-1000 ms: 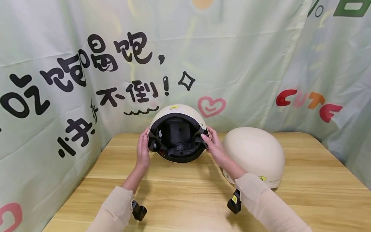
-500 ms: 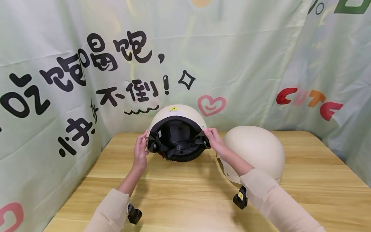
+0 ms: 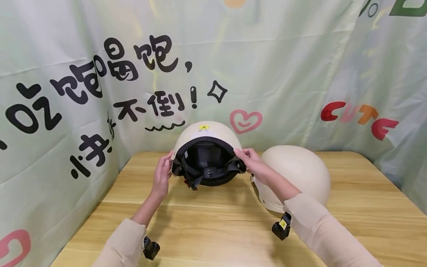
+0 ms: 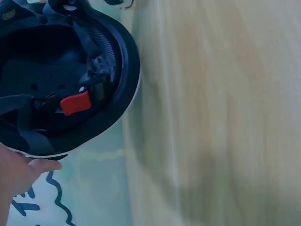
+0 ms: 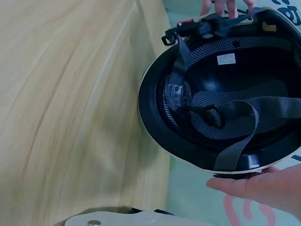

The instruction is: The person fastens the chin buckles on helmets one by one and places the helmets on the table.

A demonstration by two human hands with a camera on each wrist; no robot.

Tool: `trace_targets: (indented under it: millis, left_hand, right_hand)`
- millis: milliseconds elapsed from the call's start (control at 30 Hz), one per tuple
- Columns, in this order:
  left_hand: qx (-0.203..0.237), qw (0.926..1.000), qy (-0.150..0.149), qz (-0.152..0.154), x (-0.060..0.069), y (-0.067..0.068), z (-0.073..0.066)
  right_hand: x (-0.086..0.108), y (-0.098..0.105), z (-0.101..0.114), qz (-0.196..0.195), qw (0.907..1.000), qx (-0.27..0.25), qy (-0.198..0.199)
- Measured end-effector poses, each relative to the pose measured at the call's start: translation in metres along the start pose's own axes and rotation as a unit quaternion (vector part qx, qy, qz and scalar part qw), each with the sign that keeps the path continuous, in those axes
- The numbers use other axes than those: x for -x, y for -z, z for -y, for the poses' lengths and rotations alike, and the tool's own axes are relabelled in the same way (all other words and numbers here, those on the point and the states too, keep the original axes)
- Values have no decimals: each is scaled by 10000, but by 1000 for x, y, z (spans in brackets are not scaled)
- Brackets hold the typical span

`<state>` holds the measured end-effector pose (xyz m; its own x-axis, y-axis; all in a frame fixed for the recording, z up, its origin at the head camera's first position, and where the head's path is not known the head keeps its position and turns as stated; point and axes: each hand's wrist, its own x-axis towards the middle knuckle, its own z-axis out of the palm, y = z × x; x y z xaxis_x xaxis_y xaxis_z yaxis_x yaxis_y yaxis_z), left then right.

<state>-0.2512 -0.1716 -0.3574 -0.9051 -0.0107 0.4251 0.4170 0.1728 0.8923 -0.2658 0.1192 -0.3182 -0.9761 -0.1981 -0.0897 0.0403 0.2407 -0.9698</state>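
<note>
A cream half helmet [image 3: 222, 129] is held up over the far part of the table, its black lined inside facing me. My left hand [image 3: 161, 177] grips its left side, and my right hand [image 3: 256, 163] holds the right side with the thumb at the rim. Black chin straps hang inside; a red buckle [image 4: 76, 103] shows on them in the left wrist view. On the shell's upper front is a yellow sticker [image 3: 204, 127] marked A. Close by my right forearm, a second cream helmet [image 3: 297, 167] rests dome up on the table.
The wooden table [image 3: 207, 230] spreads beneath both hands. Behind it hangs a pale green printed cloth [image 3: 283, 74] with black lettering and a pink heart. Small black cameras are strapped at both wrists.
The held helmet has tilted, bringing more of its shell and sticker into view, and its straps hang lower at the left. My right thumb has shifted onto the rim's outer edge.
</note>
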Motion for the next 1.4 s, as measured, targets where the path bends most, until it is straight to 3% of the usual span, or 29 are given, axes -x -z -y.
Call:
trace_targets:
  millis: [67,167,233,333,433,633,733,1033,1400]
  left_hand:
    - [-143,9995,265,112,-2,1,-5]
    - [-598,9940,897,180,-7,3,-16]
    - [-1001,9850,1395,163,-11,4,-26]
    - [-1442,9706,1909,257,-16,7,-39]
    - [-1710,9575,2256,556,-21,12,-48]
    - [-1911,9244,2816,1723,-26,23,-60]
    - [-1761,9165,2938,2066,-26,26,-61]
    - [-1420,9334,2664,1941,-22,27,-50]
    - [-1445,9616,1822,1459,-1,24,-26]
  right_hand:
    - [0,1,-1,74,9999,-87,-15]
    - [0,2,0,246,9996,-126,-18]
    - [1,1,1,412,9990,-133,46]
    - [2,1,3,557,9983,-101,123]
    - [3,0,4,602,9980,-25,211]
    - [6,0,2,587,9975,120,381]
    - [8,1,-2,530,9967,106,601]
    - [9,-3,-18,442,9923,-17,1161]
    - [11,-6,-42,390,9847,91,1697]
